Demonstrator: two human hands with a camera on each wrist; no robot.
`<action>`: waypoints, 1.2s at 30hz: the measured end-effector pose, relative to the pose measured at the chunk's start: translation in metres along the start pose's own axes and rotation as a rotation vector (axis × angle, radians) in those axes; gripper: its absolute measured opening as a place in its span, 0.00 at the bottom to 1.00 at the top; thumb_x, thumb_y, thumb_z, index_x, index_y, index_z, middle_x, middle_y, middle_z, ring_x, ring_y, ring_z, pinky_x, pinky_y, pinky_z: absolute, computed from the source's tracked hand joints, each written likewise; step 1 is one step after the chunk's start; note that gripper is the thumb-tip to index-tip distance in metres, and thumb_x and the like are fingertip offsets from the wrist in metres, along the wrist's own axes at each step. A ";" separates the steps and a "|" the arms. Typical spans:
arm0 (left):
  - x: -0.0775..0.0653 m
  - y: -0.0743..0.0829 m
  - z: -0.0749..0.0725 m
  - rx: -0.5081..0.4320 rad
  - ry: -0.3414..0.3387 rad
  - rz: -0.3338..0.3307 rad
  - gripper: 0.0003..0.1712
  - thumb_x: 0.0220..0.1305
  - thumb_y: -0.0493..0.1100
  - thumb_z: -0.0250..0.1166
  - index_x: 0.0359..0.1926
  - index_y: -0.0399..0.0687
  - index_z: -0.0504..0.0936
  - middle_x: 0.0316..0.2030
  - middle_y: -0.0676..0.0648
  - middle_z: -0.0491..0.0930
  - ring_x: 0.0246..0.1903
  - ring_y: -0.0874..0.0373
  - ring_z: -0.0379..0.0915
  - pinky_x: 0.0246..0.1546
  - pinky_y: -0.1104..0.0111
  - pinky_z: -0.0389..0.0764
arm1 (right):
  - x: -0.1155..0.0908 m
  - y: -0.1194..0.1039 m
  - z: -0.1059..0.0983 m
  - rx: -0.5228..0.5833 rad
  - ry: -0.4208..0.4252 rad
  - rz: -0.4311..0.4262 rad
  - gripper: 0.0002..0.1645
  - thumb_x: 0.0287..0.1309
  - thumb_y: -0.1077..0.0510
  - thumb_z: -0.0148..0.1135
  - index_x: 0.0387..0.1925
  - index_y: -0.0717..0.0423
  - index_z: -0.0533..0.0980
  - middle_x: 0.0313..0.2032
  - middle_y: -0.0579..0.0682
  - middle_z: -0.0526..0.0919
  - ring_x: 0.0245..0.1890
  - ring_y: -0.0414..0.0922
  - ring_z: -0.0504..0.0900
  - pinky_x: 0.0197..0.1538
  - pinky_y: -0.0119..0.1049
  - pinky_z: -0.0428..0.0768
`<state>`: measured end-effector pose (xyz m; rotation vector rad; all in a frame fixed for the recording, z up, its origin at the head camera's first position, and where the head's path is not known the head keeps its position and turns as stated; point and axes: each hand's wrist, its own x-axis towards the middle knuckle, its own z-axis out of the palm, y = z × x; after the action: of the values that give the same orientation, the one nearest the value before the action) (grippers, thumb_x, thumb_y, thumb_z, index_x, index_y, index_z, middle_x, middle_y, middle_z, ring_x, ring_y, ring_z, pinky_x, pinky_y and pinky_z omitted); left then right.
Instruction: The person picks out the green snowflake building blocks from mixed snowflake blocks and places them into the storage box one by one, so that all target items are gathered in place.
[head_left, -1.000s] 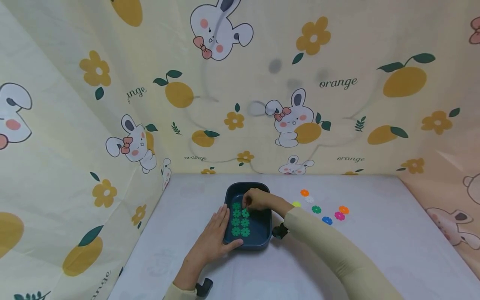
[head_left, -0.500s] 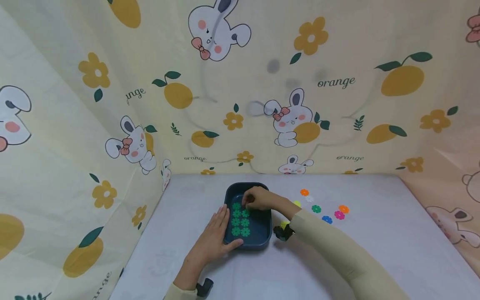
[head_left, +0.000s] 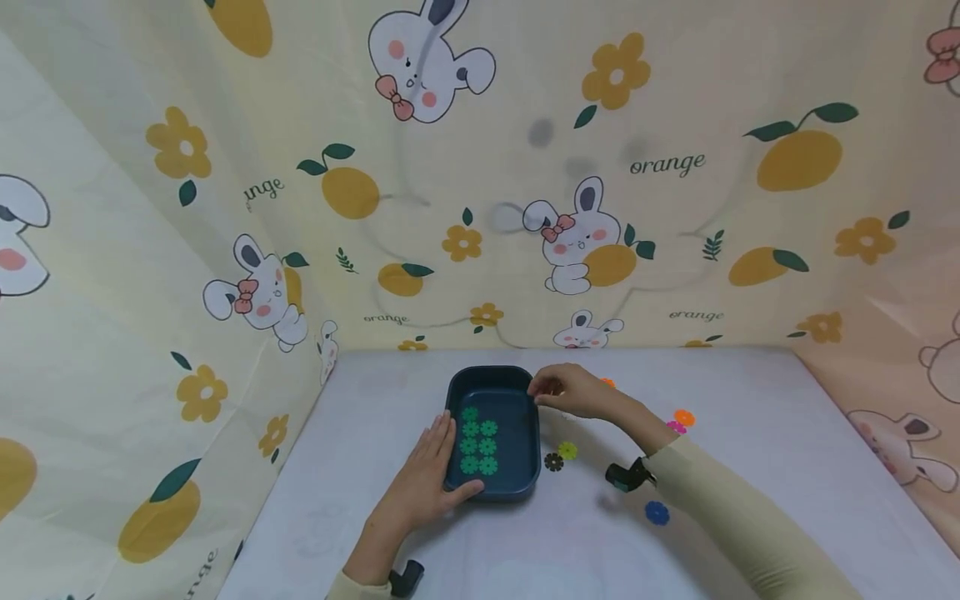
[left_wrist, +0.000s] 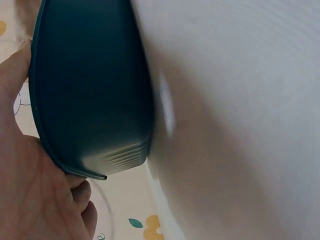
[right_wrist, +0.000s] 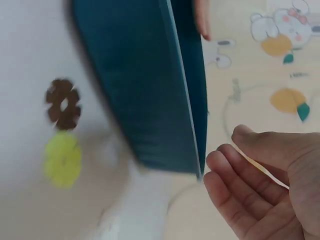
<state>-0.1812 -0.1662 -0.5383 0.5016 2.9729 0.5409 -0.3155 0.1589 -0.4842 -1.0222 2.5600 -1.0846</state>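
My left hand (head_left: 426, 468) rests against the left side of a dark blue tray (head_left: 491, 495), fingers straight along the wall and thumb on the near rim. In the left wrist view that thumb (left_wrist: 17, 65) touches the rim. Several green flower-shaped pieces (head_left: 469, 446) lie in two columns in the tray's left half. Just outside the tray's far right corner is my right hand (head_left: 572, 390), fingers loosely bent. The right wrist view shows a gap between its thumb and fingers, holding nothing. A brown flower piece (head_left: 553, 462) and a yellow one (head_left: 567, 450) lie right of the tray.
Further right on the white table (head_left: 750, 492) are an orange flower piece (head_left: 683, 418) and a pink one (head_left: 677, 427). A blue one (head_left: 657, 512) lies beside the right sleeve. Another orange piece (head_left: 607, 382) is partly behind the right hand. A printed curtain (head_left: 420, 275) surrounds the table.
My right hand has come out of the tray and moved right to its far corner. Brown, yellow and nearer blue pieces are now uncovered. The left hand stays in place.
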 end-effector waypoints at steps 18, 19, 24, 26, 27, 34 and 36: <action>-0.002 0.000 0.002 -0.011 0.010 0.006 0.67 0.69 0.79 0.59 0.87 0.43 0.41 0.87 0.47 0.35 0.86 0.52 0.31 0.86 0.53 0.43 | -0.095 0.070 -0.026 -0.067 0.168 0.262 0.09 0.69 0.62 0.72 0.48 0.61 0.85 0.39 0.46 0.86 0.41 0.44 0.82 0.46 0.36 0.86; -0.002 0.001 0.002 -0.010 0.012 0.007 0.67 0.69 0.79 0.59 0.87 0.43 0.41 0.88 0.47 0.35 0.86 0.52 0.31 0.86 0.53 0.43 | -0.098 0.073 -0.027 -0.064 0.172 0.289 0.10 0.69 0.61 0.72 0.49 0.61 0.85 0.39 0.46 0.86 0.42 0.44 0.82 0.46 0.37 0.86; -0.002 0.000 0.001 -0.012 0.018 0.009 0.67 0.69 0.79 0.59 0.87 0.42 0.43 0.88 0.47 0.36 0.86 0.52 0.31 0.86 0.53 0.43 | -0.110 0.087 -0.028 -0.073 0.192 0.403 0.13 0.67 0.59 0.74 0.50 0.60 0.84 0.40 0.48 0.84 0.41 0.47 0.79 0.44 0.39 0.83; -0.001 0.000 0.002 -0.012 0.018 0.010 0.67 0.69 0.79 0.59 0.87 0.42 0.43 0.88 0.46 0.36 0.86 0.52 0.31 0.86 0.53 0.43 | -0.114 0.090 -0.028 -0.083 0.188 0.439 0.15 0.66 0.58 0.75 0.50 0.60 0.84 0.39 0.49 0.83 0.41 0.48 0.78 0.43 0.39 0.82; -0.001 0.000 0.002 -0.011 0.016 0.009 0.67 0.69 0.80 0.59 0.87 0.42 0.43 0.88 0.46 0.36 0.86 0.52 0.31 0.86 0.53 0.43 | -0.115 0.091 -0.029 -0.081 0.185 0.460 0.16 0.65 0.58 0.76 0.50 0.61 0.83 0.39 0.50 0.83 0.41 0.48 0.78 0.43 0.39 0.81; -0.001 0.000 0.001 -0.019 0.011 0.006 0.67 0.69 0.79 0.60 0.87 0.43 0.42 0.88 0.46 0.36 0.86 0.52 0.31 0.86 0.53 0.43 | -0.115 0.102 -0.025 -0.067 0.173 0.541 0.19 0.63 0.55 0.78 0.49 0.61 0.83 0.40 0.53 0.81 0.43 0.51 0.77 0.46 0.40 0.82; -0.001 0.000 0.001 -0.017 0.010 0.006 0.67 0.69 0.78 0.60 0.87 0.42 0.42 0.88 0.46 0.36 0.86 0.52 0.31 0.86 0.53 0.43 | -0.114 0.103 -0.023 -0.078 0.176 0.529 0.18 0.63 0.56 0.78 0.48 0.62 0.83 0.40 0.54 0.81 0.43 0.52 0.76 0.46 0.42 0.81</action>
<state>-0.1797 -0.1661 -0.5389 0.5076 2.9739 0.5709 -0.2941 0.2981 -0.5501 -0.2298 2.7851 -0.9602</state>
